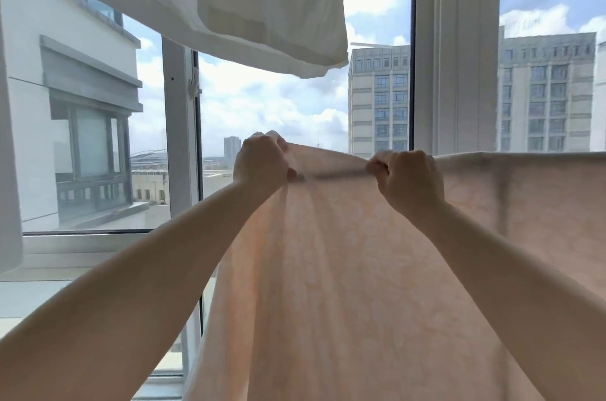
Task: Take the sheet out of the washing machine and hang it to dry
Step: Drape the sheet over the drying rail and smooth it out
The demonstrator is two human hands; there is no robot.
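A pale peach sheet (344,269) with a faint white pattern hangs in front of me, its top edge running level off to the right. My left hand (262,161) grips the sheet's top left end in a fist. My right hand (410,177) grips the top edge a short way to the right. The fabric between the two hands is bunched into folds and sags slightly. Whatever bar or line carries the sheet is hidden under the cloth. The washing machine is out of view.
A white cloth (249,7) hangs overhead at the upper left. Straight ahead are large windows with white frames (455,72) and a sill (85,246) at the lower left. Buildings and sky show outside.
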